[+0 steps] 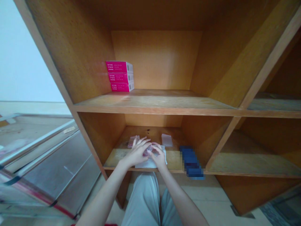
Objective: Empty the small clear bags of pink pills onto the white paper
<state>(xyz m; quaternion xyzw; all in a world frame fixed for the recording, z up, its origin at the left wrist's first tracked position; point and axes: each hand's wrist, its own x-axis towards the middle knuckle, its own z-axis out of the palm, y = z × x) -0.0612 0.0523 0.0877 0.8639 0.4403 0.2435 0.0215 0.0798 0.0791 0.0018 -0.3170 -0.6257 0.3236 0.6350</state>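
Over the lower shelf, my left hand (135, 153) and my right hand (159, 156) meet with their fingers bent around a small, clear, pinkish packet (147, 151). The fingers partly cover it, so its contents are not clear. Beneath the hands lies a white sheet (146, 164), close to the shelf's front edge. Just behind my left hand is a flat reddish see-through packet (132, 142), partly hidden by the fingers. A pale, clear packet (167, 140) lies farther back, beyond my right hand.
A blurred-out dark blue object (191, 161) overhangs the lower shelf's front edge at the right. Three pink boxes (119, 77) are stacked on the upper shelf (164, 101). Metal-framed panels (58, 157) lean at the left, beside the cabinet. My knees are below the shelf.
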